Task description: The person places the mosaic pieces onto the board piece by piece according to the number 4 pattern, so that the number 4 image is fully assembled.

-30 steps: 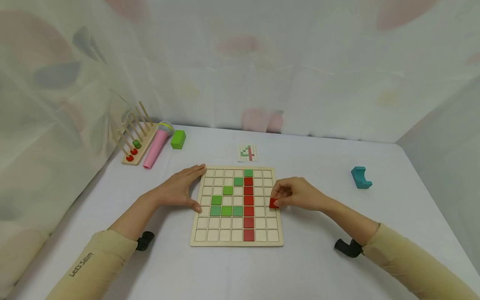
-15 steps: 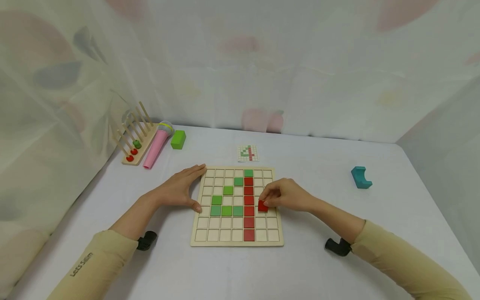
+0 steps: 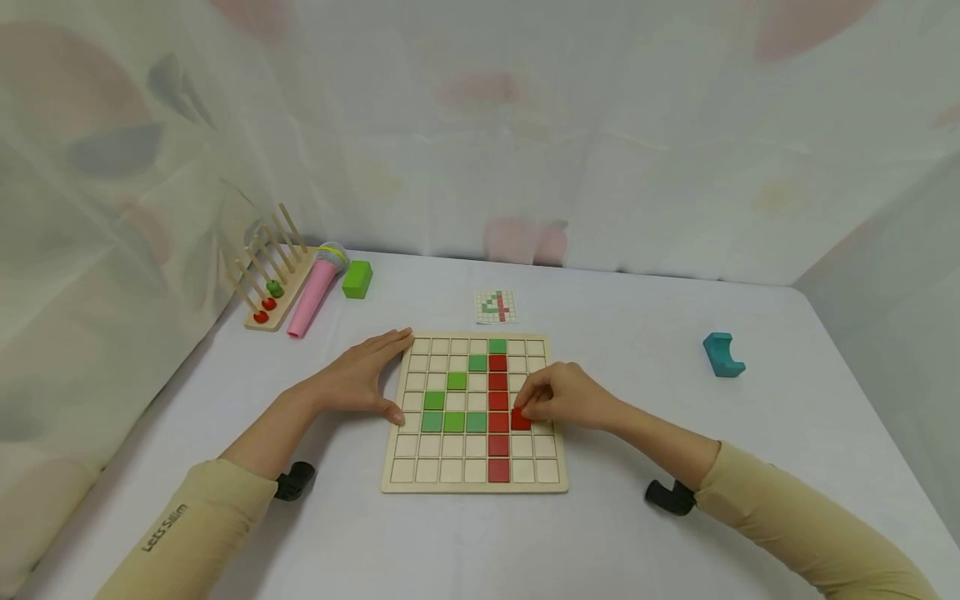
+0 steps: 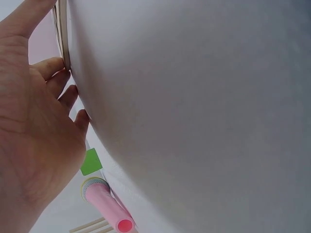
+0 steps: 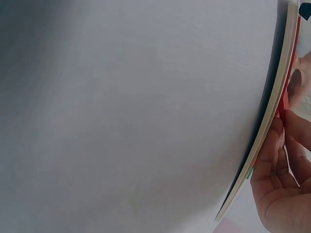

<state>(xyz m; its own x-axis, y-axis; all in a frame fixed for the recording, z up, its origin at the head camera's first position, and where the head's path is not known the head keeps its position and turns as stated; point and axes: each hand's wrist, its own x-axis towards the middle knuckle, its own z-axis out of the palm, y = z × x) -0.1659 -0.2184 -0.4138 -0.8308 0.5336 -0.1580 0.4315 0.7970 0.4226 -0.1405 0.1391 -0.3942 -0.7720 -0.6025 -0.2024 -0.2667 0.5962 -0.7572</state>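
My left hand [image 3: 358, 379] lies flat against the left edge of the wooden grid board [image 3: 474, 481], fingers straight and close together along the frame, thumb touching the rim lower down. The board sits square in front of me on the white table [image 3: 637, 533], with bare tabletop on every side; the teal block [image 3: 722, 355] is well apart to the right, and the small pattern card [image 3: 496, 306] lies just beyond the board's far edge. Off to the far left stand the peg rack [image 3: 272, 279], the pink microphone [image 3: 315, 287] and a green block [image 3: 357, 278], all well away from my hands.

My right hand [image 3: 566, 395] pinches a red tile [image 3: 521, 419] between thumb and curled fingertips. The tile is a small flat square, bright red, held at the cell just right of the red column [image 3: 497, 412], level with the green row [image 3: 453, 422]. Whether it is fully seated I cannot tell. Cells to its right and below are open.
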